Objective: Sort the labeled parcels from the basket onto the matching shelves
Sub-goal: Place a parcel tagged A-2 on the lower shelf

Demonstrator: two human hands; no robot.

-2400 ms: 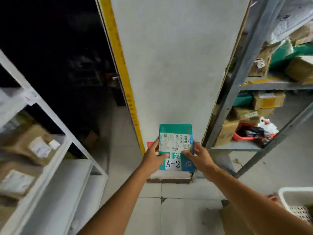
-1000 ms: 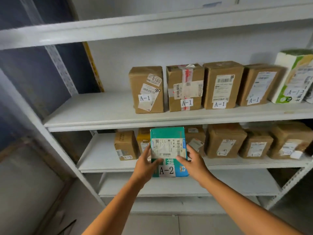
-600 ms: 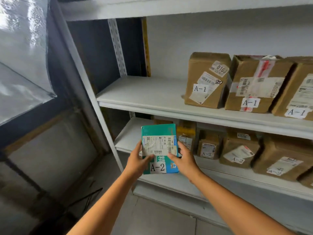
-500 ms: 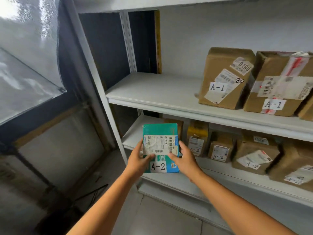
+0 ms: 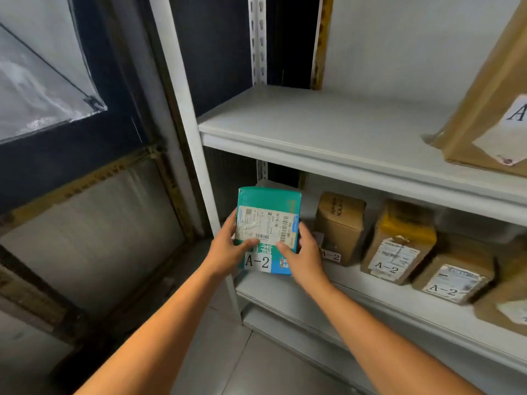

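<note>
Teal parcel (image 5: 267, 223) nearer lower shelf (image 5: 393, 297)

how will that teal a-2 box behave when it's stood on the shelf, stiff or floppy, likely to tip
Probably stiff: the teal box shows square edges and flat faces while the left hand and right hand grip its sides. Likely light, since thumbs and fingers at its edges carry it. Upright it looks taller than deep, so it may tip.
</note>
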